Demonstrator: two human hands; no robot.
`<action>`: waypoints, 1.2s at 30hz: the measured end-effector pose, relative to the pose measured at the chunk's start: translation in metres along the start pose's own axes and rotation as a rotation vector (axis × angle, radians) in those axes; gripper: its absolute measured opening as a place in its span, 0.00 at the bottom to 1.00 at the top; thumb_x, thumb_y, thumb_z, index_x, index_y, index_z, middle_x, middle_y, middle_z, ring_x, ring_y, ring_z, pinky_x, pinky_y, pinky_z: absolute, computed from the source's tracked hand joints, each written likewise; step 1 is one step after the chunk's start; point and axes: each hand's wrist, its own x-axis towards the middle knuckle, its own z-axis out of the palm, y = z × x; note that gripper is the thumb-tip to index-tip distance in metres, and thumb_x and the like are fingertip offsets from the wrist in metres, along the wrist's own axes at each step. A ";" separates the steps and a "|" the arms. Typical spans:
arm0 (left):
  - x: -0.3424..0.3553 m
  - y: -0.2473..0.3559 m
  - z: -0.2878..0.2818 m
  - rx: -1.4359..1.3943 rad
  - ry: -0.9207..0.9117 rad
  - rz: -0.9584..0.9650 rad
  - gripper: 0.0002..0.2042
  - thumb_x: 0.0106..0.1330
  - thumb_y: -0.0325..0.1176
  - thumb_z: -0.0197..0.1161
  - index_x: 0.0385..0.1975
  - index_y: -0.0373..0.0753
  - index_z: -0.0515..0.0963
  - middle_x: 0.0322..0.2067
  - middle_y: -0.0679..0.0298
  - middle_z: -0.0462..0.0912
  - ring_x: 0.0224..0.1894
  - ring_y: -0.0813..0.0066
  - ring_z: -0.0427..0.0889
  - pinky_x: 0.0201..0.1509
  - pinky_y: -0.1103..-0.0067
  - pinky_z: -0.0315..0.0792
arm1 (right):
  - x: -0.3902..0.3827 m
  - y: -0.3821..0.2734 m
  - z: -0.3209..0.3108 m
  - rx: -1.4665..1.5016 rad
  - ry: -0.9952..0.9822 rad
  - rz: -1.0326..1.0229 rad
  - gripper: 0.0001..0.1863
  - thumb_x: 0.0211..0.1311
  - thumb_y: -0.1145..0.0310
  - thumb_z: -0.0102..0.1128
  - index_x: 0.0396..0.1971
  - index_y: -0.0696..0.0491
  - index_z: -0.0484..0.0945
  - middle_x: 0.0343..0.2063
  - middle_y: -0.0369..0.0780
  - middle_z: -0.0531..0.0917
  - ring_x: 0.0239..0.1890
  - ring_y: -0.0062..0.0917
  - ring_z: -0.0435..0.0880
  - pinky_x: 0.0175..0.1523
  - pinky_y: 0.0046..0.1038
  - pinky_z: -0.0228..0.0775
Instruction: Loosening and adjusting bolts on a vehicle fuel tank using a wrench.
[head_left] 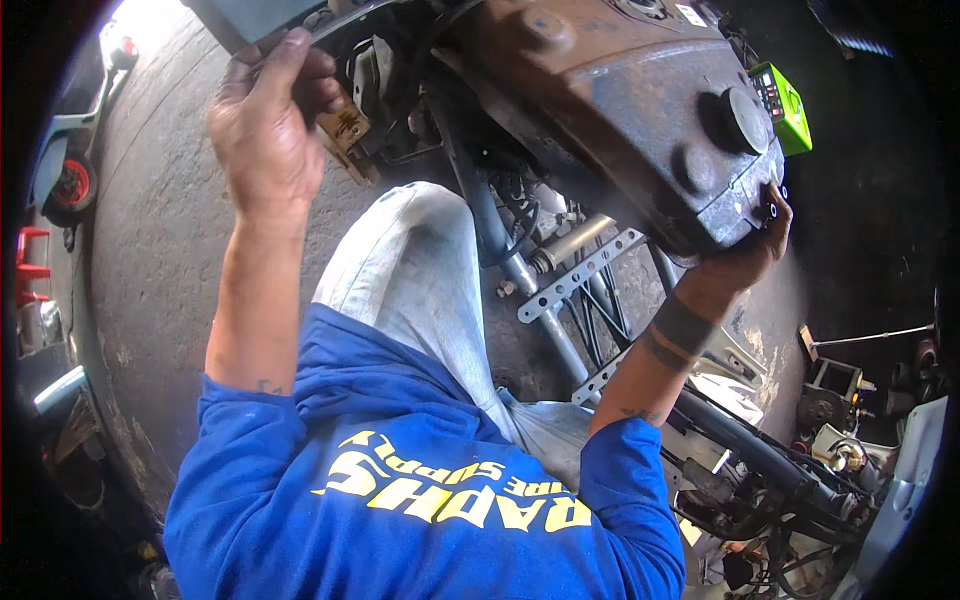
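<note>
A large rusty metal tank (650, 100), brown to grey with round raised bosses, lies over a tubular frame (490, 220) in front of me. My right hand (762, 245) grips the tank's near right end, its fingers partly hidden behind the edge. At the upper left, my left hand (270, 125) is closed, thumb against curled fingers, beside a thin silvery strip (350, 18). Whether it holds that strip or something small is unclear. Just below its fingers sits a worn tan bracket (345, 130).
A perforated metal bar (580, 275) crosses the frame near cables. Beyond the tank stands a bright green box (785, 108). Loose parts and tools (840, 420) crowd the right side. At the left are a red-rimmed wheel (72, 185) and a red plastic item (32, 262).
</note>
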 end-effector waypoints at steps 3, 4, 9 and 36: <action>-0.001 -0.011 0.006 -0.044 0.049 0.052 0.07 0.60 0.27 0.67 0.35 0.35 0.79 0.24 0.60 0.82 0.22 0.73 0.79 0.26 0.78 0.73 | 0.003 0.007 -0.009 -0.058 0.001 -0.074 0.13 0.57 0.62 0.58 0.38 0.55 0.79 0.38 0.40 0.80 0.46 0.29 0.78 0.56 0.34 0.69; 0.000 -0.016 0.007 -0.047 0.058 0.051 0.07 0.60 0.27 0.67 0.35 0.35 0.79 0.24 0.60 0.82 0.22 0.73 0.79 0.26 0.78 0.73 | 0.004 0.009 -0.006 -0.088 0.024 -0.117 0.13 0.59 0.62 0.57 0.38 0.55 0.78 0.39 0.40 0.79 0.47 0.29 0.78 0.57 0.35 0.69; 0.001 -0.027 0.014 -0.042 0.147 0.061 0.06 0.61 0.26 0.65 0.36 0.35 0.78 0.25 0.58 0.83 0.23 0.70 0.83 0.26 0.76 0.77 | -0.002 0.005 0.004 -0.085 0.002 -0.077 0.14 0.63 0.62 0.52 0.39 0.56 0.78 0.42 0.41 0.78 0.49 0.30 0.76 0.59 0.36 0.67; 0.038 -0.061 -0.009 -0.563 -0.080 -0.083 0.06 0.66 0.31 0.56 0.37 0.36 0.74 0.27 0.58 0.78 0.28 0.70 0.75 0.39 0.72 0.70 | 0.002 0.004 -0.002 -0.149 0.040 -0.152 0.12 0.57 0.62 0.58 0.33 0.55 0.78 0.36 0.39 0.79 0.46 0.27 0.77 0.56 0.34 0.68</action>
